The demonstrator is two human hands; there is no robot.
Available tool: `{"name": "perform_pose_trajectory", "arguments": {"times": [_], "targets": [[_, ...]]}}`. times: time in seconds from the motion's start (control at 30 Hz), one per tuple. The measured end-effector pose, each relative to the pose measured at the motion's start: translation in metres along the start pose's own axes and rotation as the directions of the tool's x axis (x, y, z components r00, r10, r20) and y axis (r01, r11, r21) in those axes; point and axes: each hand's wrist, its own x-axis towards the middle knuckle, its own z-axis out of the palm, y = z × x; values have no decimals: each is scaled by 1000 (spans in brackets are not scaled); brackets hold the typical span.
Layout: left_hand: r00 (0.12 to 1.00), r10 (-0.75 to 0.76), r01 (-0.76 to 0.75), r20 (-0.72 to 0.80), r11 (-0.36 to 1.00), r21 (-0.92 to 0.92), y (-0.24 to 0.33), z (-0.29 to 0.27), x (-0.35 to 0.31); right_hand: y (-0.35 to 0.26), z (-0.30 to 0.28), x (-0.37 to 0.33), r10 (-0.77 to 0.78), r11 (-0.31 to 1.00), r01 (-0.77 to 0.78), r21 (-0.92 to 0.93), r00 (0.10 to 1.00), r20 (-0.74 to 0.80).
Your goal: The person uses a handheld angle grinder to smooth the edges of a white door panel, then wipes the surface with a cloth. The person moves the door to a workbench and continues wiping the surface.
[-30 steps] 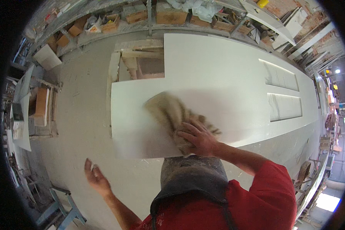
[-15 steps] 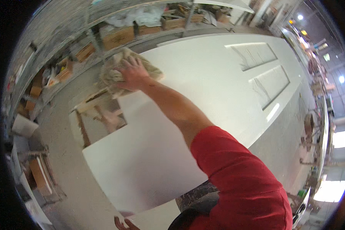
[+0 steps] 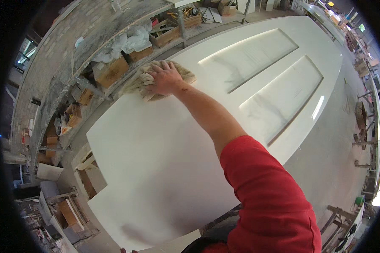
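Note:
A large glossy white panel (image 3: 156, 139) with two recessed rectangular sections (image 3: 257, 59) lies before me, with a step cut into its left edge. At its far left edge, my right hand (image 3: 165, 79) presses down on a crumpled beige cloth (image 3: 185, 76), fingers bent into the fabric. The cloth hangs partly over the edge. My right arm, in a red sleeve, reaches across the panel. Only fingertips of my left hand (image 3: 123, 250) show at the bottom rim of the picture, beside the panel's near corner; the rest of that hand is out of view.
A shelf with cardboard boxes (image 3: 109, 71) and plastic bags (image 3: 133, 42) runs along the far left. Below the panel's notch shows part of a wooden support (image 3: 86, 183). A wooden stand (image 3: 337, 217) is at the lower right, and more racks line the right side.
The view has shifted, showing more of the panel's recessed sections. My right hand and the cloth remain at the far left edge, further from the notch. My left hand has mostly left the picture.

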Motion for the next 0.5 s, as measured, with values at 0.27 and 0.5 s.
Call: {"name": "perform_pose_trajectory", "arguments": {"times": [0.27, 0.5], "targets": [[874, -425, 411, 237, 905, 106, 131, 66, -182, 334, -89, -16, 381, 924, -382, 24, 913, -146], [744, -526, 487, 412, 849, 204, 196, 107, -254, 630, -138, -55, 635, 690, -623, -367, 766, -106]]}}
